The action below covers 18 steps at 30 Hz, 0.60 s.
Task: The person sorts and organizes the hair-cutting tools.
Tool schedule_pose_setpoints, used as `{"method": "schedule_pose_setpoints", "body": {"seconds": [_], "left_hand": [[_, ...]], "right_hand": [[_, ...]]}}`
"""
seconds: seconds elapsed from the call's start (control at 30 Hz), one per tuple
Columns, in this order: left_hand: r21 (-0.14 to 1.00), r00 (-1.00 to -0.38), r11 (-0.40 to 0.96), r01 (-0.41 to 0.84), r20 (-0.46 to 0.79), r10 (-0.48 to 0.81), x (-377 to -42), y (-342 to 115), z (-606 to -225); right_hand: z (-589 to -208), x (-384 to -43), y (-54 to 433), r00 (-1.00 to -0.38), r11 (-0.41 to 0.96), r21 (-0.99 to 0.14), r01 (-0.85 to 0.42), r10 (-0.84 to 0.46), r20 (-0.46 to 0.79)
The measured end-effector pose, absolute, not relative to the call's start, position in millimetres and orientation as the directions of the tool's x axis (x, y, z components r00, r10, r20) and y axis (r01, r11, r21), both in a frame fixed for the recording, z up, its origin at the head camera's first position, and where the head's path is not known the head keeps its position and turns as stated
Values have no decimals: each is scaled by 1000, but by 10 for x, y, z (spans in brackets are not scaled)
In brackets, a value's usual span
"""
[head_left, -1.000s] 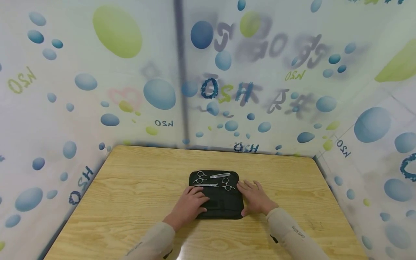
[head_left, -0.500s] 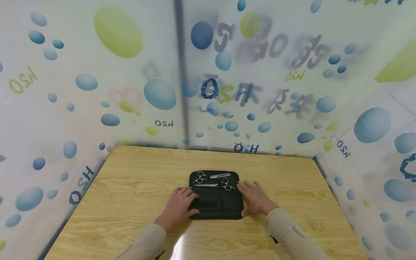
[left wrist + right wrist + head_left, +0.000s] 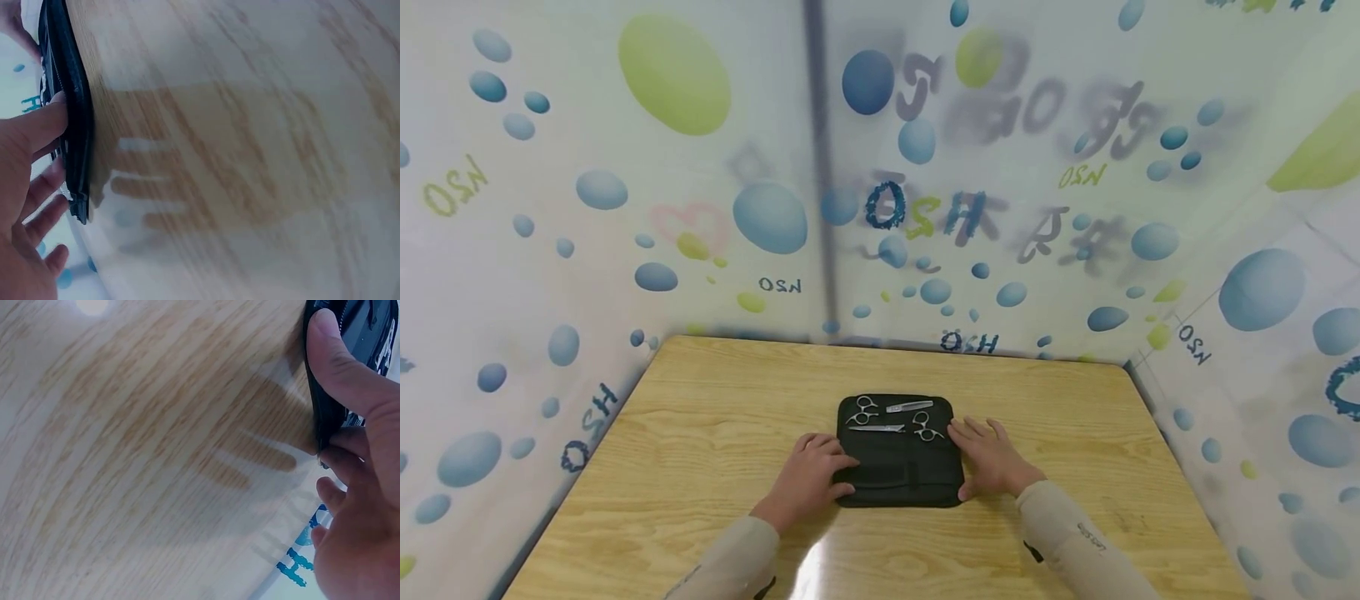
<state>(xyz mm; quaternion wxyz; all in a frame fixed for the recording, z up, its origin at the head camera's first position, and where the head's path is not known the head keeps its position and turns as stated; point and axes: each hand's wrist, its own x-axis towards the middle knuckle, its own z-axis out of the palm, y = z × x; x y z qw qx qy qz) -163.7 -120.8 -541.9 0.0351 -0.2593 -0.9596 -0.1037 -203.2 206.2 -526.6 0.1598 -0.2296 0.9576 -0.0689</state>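
A black case (image 3: 887, 483) lies open and flat on the wooden table. Two pairs of silver scissors sit in its far half, pointing opposite ways. The farther scissors (image 3: 910, 407) have finger rings at the left; the nearer scissors (image 3: 877, 428) have theirs at the right. My left hand (image 3: 805, 477) rests at the case's left edge, fingers and thumb touching its top. On the opposite side my right hand (image 3: 994, 462) touches the right edge, its thumb at the near corner. In the left wrist view, the left thumb (image 3: 47, 122) lies against the zippered rim. The right thumb (image 3: 334, 353) presses the rim similarly.
The pale wooden table (image 3: 715, 417) extends around the case on all sides. Behind it and to both sides stand white walls (image 3: 775, 125) printed with blue and green spots and lettering. A bright reflection shows on the tabletop near the left forearm.
My left hand has moved left, from over the case to its left edge, uncovering more of the near half. The right hand and the case stay in place.
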Motion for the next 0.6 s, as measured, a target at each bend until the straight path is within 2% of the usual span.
{"method": "schedule_pose_setpoints", "body": {"seconds": [0.43, 0.6], "left_hand": [[196, -883, 861, 469, 74, 464, -1638, -1215, -5390], [214, -876, 849, 482, 85, 476, -1632, -1211, -5379]], "right_hand": [[-5223, -2066, 2076, -840, 886, -237, -399, -457, -291], [-5195, -2081, 2094, -851, 882, -284, -375, -450, -272]]}}
